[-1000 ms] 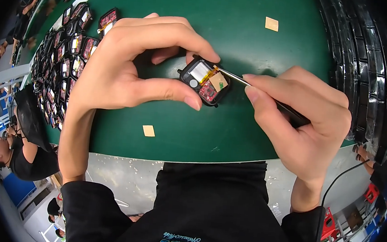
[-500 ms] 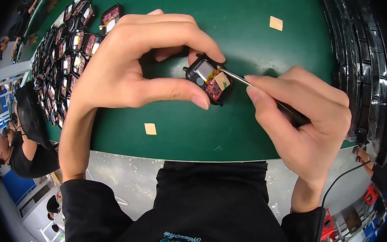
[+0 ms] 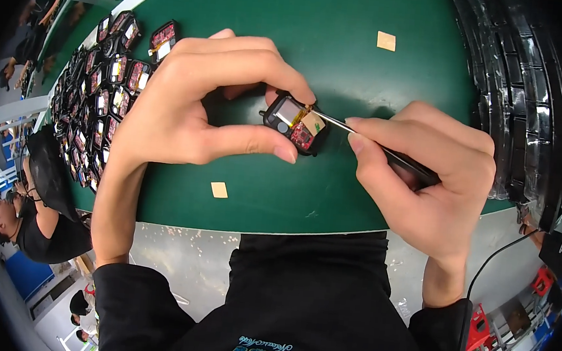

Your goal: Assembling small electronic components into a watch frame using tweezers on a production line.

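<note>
Between the thumb and fingers of my left hand (image 3: 191, 99) is a small black device casing (image 3: 293, 125), its inside facing up. Within it sit a silver battery cell (image 3: 288, 112), a red circuit board (image 3: 302, 136) and a beige patch (image 3: 313, 122) with a green mark. My right hand (image 3: 433, 168) pinches a slim pointed tool (image 3: 333, 120) with a silver tip and black handle. The tip touches or nearly touches the casing's upper right, beside my left index fingertip. Whether it has one prong or two, I cannot tell.
Many similar open casings (image 3: 102, 102) crowd the left of the green table (image 3: 279, 202). Two beige squares lie on it, one near (image 3: 219, 190) and one far (image 3: 386, 40). Black plastic trays (image 3: 515, 95) are stacked at the right. Another person (image 3: 46, 223) sits at the far left.
The view has shifted slightly. Both hands, with the casing and the tool, sit a little lower against the table, and the tool tip stays at the casing's same upper-right corner.
</note>
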Demonstrator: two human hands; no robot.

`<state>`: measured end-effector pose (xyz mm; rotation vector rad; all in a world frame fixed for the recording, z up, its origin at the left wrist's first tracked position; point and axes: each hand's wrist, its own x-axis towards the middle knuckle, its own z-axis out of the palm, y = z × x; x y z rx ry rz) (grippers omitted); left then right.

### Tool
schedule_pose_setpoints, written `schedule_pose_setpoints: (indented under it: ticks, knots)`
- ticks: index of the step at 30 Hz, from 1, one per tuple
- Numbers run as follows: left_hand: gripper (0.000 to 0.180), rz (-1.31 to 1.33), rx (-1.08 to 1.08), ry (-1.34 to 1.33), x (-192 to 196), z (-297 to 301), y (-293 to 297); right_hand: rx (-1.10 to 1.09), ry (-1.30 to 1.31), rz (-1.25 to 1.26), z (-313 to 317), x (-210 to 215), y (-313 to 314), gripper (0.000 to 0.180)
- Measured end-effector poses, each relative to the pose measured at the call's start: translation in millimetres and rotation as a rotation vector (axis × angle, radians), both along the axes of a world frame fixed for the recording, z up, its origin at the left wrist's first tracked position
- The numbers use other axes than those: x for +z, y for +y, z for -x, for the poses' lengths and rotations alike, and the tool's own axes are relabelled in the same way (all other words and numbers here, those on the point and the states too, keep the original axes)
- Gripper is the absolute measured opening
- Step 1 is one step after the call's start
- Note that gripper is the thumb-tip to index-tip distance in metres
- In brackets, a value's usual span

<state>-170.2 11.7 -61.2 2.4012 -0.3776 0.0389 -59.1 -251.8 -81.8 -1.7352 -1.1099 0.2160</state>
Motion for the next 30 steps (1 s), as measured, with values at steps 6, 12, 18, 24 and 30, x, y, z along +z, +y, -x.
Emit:
schedule_pose_setpoints:
  ticks: [6, 12, 18, 24, 30]
  knots:
    - [0.058, 0.031, 0.026, 0.001, 0, -2, -4, -0.011, -0.023, -0.052, 1, -5, -1, 0.02]
    - [0.058, 0.029, 0.052, 0.012, 0, -4, 0, 0.007, -0.194, -0.064, -1, -6, 5, 0.021]
    - [0.059, -0.079, 0.064, -0.088, 8, -10, -15, -0.139, -0.059, -0.124, -6, 5, -5, 0.018]
    - [0.047, -0.048, 0.263, -0.043, 19, 5, -15, -0.138, 0.0, -0.247, 2, -5, -4, 0.015]
    - [0.046, -0.092, 0.252, -0.386, 75, -43, -13, -0.129, 0.041, -0.297, 5, -8, -7, 0.015]
